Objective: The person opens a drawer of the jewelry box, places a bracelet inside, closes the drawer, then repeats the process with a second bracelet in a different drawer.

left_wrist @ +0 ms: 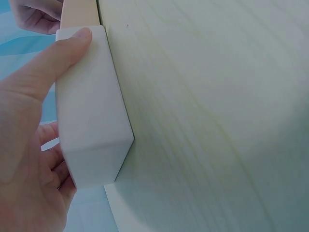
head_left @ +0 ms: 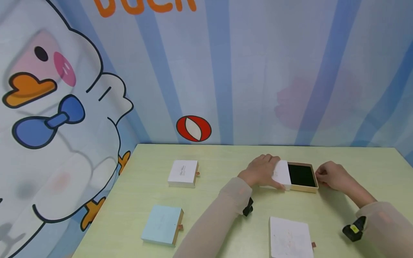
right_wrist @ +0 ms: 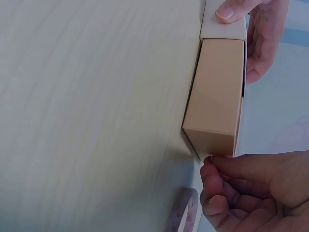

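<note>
A white drawer box (head_left: 281,174) lies toward the back right of the table, its tan inner drawer (head_left: 303,188) slid partway out to the right. Dark lining (head_left: 301,175) shows inside the drawer. My left hand (head_left: 262,170) grips the white outer sleeve (left_wrist: 91,96), thumb on its near side and fingers behind it. At the drawer's right end, my right hand (head_left: 333,175) pinches a small pull tab (right_wrist: 211,156) between thumb and forefinger; most of the tab is hidden by the fingertips.
A small white box (head_left: 183,173) stands at the back left, with a light blue box (head_left: 162,224) nearer the front. Another white box (head_left: 290,237) is at the front right. Each has a brown tab on its right side. A printed backdrop (head_left: 248,71) rises behind the table (head_left: 222,161).
</note>
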The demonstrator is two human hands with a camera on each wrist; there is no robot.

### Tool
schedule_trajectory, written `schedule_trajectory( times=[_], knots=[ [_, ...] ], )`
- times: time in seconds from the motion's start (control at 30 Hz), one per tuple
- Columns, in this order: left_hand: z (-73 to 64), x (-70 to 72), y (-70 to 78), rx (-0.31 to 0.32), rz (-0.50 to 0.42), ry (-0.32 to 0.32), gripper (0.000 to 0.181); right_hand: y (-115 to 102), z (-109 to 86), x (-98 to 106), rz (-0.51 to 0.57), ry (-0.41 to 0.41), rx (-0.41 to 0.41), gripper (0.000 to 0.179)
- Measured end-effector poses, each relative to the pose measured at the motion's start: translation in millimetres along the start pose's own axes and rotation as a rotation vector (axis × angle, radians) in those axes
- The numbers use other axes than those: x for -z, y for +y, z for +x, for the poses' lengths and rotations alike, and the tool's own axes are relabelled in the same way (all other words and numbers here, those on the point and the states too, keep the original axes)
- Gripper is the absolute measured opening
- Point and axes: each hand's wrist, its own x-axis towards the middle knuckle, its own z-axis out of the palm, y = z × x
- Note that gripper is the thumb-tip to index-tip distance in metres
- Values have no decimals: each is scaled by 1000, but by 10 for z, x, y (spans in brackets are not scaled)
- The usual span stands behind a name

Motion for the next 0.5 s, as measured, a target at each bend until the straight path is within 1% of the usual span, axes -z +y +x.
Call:
schedule_trajectory(
  times=[0.27,0.5],
  knots=[
    [-11,24,14,7,-1,-5,103,1,-6,42,9,-6,-7,17],
    [-1,15,10,11,3,-9,104,14,-25,58,33,4,-24,17]
  ],
)
